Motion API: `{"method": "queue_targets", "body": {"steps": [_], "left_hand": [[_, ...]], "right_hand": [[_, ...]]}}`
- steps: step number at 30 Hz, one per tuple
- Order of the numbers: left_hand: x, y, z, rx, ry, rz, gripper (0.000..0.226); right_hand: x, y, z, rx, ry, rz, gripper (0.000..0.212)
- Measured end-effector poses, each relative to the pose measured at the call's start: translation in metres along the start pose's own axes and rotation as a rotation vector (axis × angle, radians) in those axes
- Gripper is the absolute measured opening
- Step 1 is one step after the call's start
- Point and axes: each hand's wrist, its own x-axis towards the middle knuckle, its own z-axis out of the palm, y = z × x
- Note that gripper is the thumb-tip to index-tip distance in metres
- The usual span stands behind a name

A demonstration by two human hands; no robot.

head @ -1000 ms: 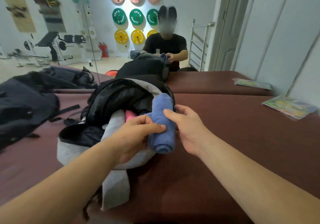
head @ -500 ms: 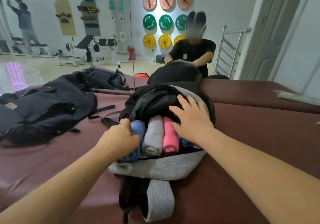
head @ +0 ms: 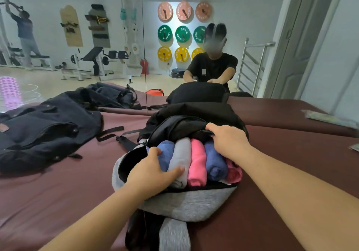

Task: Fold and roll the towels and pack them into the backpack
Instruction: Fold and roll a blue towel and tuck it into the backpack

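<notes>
A grey and black backpack [head: 186, 202] lies open on the maroon mat in front of me. Several rolled towels sit side by side in its mouth: a blue towel [head: 168, 153], a grey towel [head: 181, 157], a pink towel [head: 197, 163], a second blue towel [head: 214, 161] and a pink one [head: 234, 171] at the right. My left hand [head: 153, 171] grips over the left blue and grey rolls, thumb across the grey one. My right hand [head: 227, 142] holds the black upper flap [head: 174, 128] at the opening's far right edge.
A dark navy bag [head: 44, 132] lies on the mat [head: 58, 192] to the left, straps trailing toward the backpack. A wall mirror [head: 77, 37] runs along the mat's far edge. Printed packets [head: 330, 117] lie at the right by the wall.
One second ago both hands held the blue roll outside the backpack; it now sits inside. My left hand has shifted onto the left rolls and my right hand onto the flap.
</notes>
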Motion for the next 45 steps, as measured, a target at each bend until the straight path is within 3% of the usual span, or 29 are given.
{"method": "queue_targets", "body": {"steps": [6, 10, 13, 16, 20, 23, 27, 30, 36, 42, 45], "left_hand": [[-0.005, 0.059, 0.031, -0.008, -0.104, 0.096, 0.081], [-0.015, 0.088, 0.057, -0.134, -0.272, 0.16, 0.063], [-0.001, 0.096, 0.054, -0.174, -0.163, 0.144, 0.041], [0.007, 0.096, 0.054, -0.09, -0.093, 0.145, 0.034], [-0.016, 0.093, 0.061, 0.368, 0.013, 0.532, 0.039], [-0.027, 0.086, 0.057, 0.437, -0.152, 0.702, 0.038], [-0.026, 0.077, 0.052, 0.402, -0.336, 0.592, 0.045], [-0.022, 0.076, 0.05, 0.332, -0.317, 0.587, 0.044], [-0.019, 0.075, 0.053, 0.315, -0.227, 0.577, 0.036], [0.026, 0.088, 0.053, 0.4, -0.059, 0.502, 0.031], [0.053, 0.085, 0.059, 0.356, -0.098, 0.528, 0.044]], "right_hand": [[-0.031, 0.071, -0.037, -0.109, 0.152, 0.102, 0.041], [-0.058, 0.116, -0.048, -0.157, 0.219, 0.187, 0.042], [-0.074, 0.13, -0.047, -0.09, 0.216, 0.177, 0.045], [-0.08, 0.112, -0.042, -0.046, 0.21, -0.008, 0.058], [-0.068, 0.071, -0.026, -0.082, 0.059, -0.128, 0.053], [-0.049, 0.064, -0.015, -0.228, -0.007, -0.064, 0.047], [-0.03, 0.061, -0.012, -0.343, 0.018, -0.068, 0.022], [-0.02, 0.058, -0.01, -0.365, 0.071, -0.114, 0.008], [-0.009, 0.048, -0.037, 0.083, 0.318, 0.0, 0.011], [-0.009, 0.037, -0.058, 0.117, 0.429, -0.049, 0.011], [-0.012, 0.038, -0.056, 0.145, 0.407, -0.038, 0.012]]}}
